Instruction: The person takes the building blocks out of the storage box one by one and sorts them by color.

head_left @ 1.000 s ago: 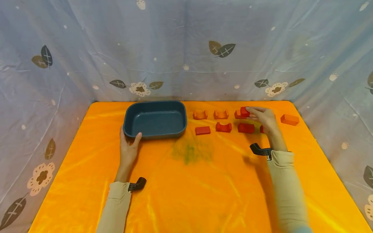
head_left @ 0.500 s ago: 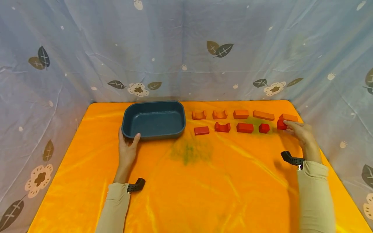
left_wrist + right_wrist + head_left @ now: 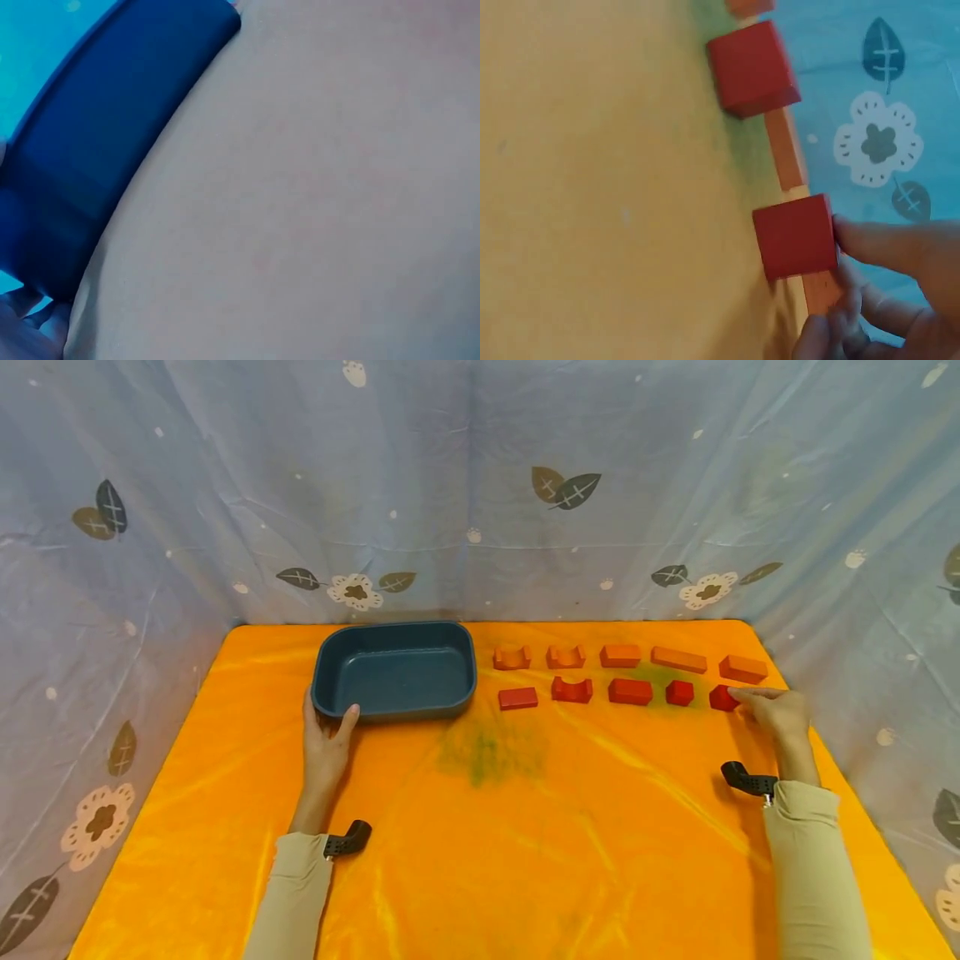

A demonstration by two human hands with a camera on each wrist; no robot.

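Observation:
At the right end of the front row, a red cube block [image 3: 722, 697] is pinched by my right hand [image 3: 782, 714]. In the right wrist view that cube [image 3: 795, 236] appears beside the thumb and fingers, low over the orange cloth; I cannot tell if it touches the cloth. My left hand [image 3: 324, 756] grips the near left corner of a dark blue rectangular tub [image 3: 400, 708], thumb at its front rim. The tub's inside shows no contents. Another red cube [image 3: 679, 693] lies just left of the held one, and an orange block [image 3: 742, 669] lies behind it.
Along the back row are two orange arch blocks [image 3: 512, 658], an orange block [image 3: 620, 656] and a long orange bar [image 3: 678, 660]. The front row has a flat red block [image 3: 517, 698], a red arch block [image 3: 572, 690] and a red block [image 3: 630, 692]. A patterned curtain [image 3: 480, 568] surrounds the table.
My right hand has carried the red cube from above the back row rightwards, then down and toward me to the front row's right end. The left hand stays on the tub.

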